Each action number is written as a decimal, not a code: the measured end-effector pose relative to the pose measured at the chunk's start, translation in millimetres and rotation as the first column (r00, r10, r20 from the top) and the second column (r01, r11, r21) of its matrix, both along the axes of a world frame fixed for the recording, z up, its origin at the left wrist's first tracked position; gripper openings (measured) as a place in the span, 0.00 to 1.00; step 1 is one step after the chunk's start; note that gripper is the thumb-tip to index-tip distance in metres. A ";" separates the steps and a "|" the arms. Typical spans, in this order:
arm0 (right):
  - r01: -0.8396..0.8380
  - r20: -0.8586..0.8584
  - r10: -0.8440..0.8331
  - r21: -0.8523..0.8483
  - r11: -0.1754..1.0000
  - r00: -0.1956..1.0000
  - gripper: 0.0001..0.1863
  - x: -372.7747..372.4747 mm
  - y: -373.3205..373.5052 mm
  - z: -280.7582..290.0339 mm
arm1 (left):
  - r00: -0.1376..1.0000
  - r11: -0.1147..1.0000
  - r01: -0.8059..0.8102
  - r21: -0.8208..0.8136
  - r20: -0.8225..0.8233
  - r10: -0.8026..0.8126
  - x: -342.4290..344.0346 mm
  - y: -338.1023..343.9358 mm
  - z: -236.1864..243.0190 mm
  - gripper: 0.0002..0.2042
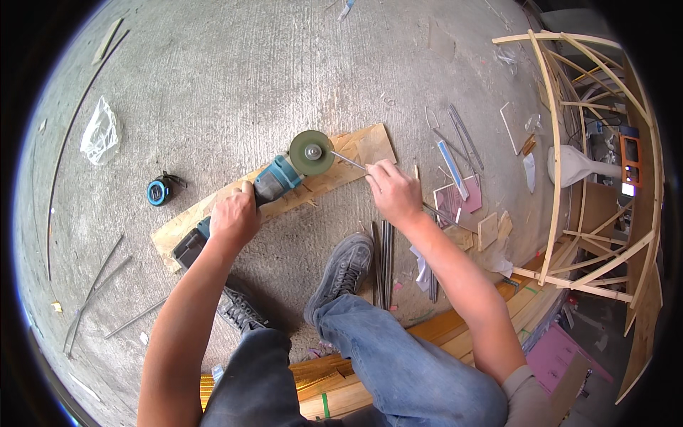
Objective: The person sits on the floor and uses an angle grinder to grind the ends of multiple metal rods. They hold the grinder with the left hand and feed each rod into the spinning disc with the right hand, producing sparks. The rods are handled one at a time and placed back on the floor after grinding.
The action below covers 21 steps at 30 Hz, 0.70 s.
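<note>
A teal and black cordless angle grinder [278, 178] lies along a chipboard plank [206, 213] on the floor. Wrapped round its body is my left hand [236, 215], with the black battery end showing below the wrist. At the grinder's head sits a green-grey disc [311, 152], its face turned up. My right hand [395, 191] pinches a thin metal rod [348, 159], whose far tip reaches the disc's right edge. Whether the tip touches the disc I cannot tell. The rod's other end passes behind my hand.
A blue and black tape measure [159, 191] lies left of the plank. Several dark metal bars [384, 263] lie beside my right shoe [348, 267]. Scraps and a blue-white strip [453, 169] lie to the right. A wooden slat frame [548, 164] stands at far right.
</note>
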State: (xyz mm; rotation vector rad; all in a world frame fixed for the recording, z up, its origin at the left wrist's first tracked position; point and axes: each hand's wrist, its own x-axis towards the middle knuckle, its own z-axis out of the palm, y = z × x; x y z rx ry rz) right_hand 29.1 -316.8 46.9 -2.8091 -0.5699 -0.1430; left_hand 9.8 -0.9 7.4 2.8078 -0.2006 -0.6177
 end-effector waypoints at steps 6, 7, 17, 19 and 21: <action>-0.007 -0.019 0.007 0.015 1.000 1.000 0.05 0.4 0.7 -2.0 | 1.000 1.000 0.001 0.004 -0.009 -0.001 0.1 -0.1 -0.7 0.12; -0.001 -0.031 0.002 0.012 1.000 1.000 0.04 0.1 1.6 -1.2 | 1.000 1.000 0.004 0.002 -0.005 -0.004 -0.3 0.3 -0.7 0.12; -0.001 -0.062 0.003 0.020 1.000 0.998 0.04 0.7 3.5 0.3 | 1.000 1.000 0.000 -0.011 0.009 0.000 -1.0 0.8 -2.0 0.11; 0.007 -0.088 -0.005 0.028 1.000 0.996 0.04 1.1 4.1 -0.2 | 1.000 1.000 -0.003 -0.010 0.011 0.003 -1.4 0.7 -2.8 0.11; 0.022 -0.119 -0.017 0.040 0.999 0.993 0.05 1.1 4.4 -0.1 | 1.000 1.000 -0.005 -0.010 0.006 0.005 -1.5 0.8 -2.5 0.11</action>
